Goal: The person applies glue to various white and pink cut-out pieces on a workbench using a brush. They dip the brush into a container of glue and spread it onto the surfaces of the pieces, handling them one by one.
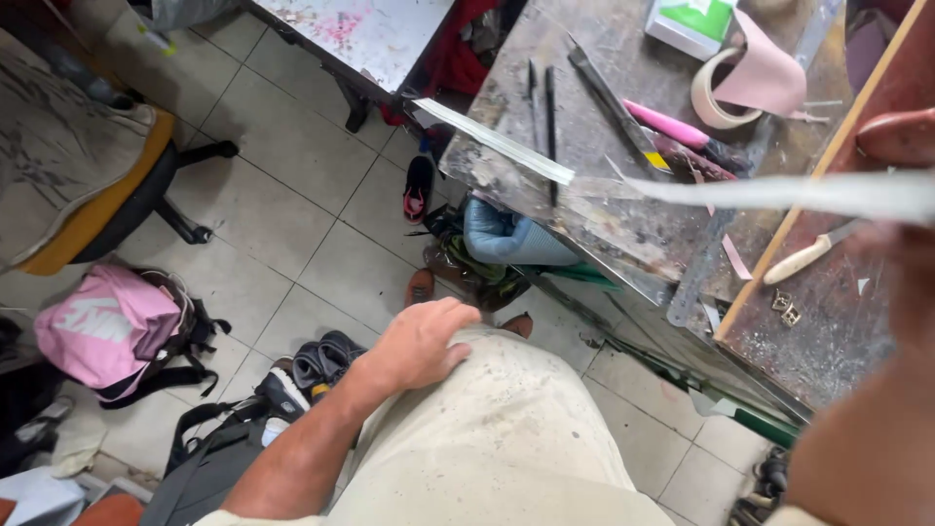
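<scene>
Fingers of left hand (421, 343) lie together on knee (506, 390) (green-white box (693, 23) on bench (584, 58)).

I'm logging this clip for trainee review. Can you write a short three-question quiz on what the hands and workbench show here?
1. True or false: the left hand rests flat on the person's beige-trousered thigh.
2. The pale blurred strip at the right hand's grip reaches over which surface?
A. the white tiled floor
B. the dark stained workbench
C. the pink backpack
3. Fill in: the roll of cream masking tape lies beside a ____-handled tool.

Key:
1. True
2. B
3. pink
</scene>
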